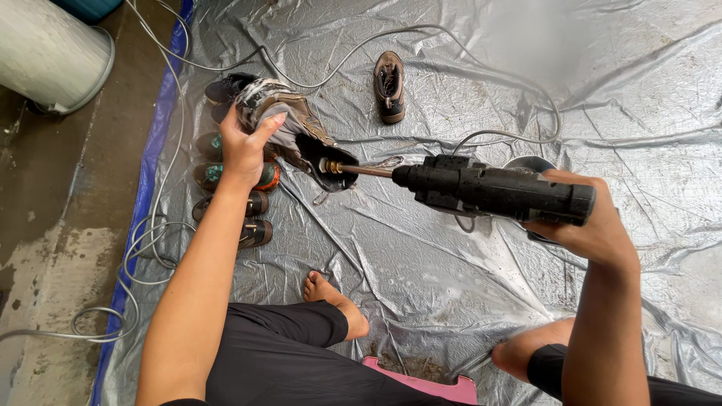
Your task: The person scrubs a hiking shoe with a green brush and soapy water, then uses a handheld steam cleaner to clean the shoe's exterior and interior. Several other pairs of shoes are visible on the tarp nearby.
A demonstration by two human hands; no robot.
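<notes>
Two hands busy: left hand [244, 146] grips a muddy boot [289, 128] off the tarp [451, 256], opening turned toward the nozzle; right hand [594, 225] wraps the black spray gun [489, 189], tip at the boot's mouth. Shoes [233, 188] queue alongside.

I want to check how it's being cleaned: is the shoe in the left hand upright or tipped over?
Tipped. The left hand holds the shoe on its side, its dark opening facing the spray gun, whose nozzle tip sits right at that opening.
</notes>
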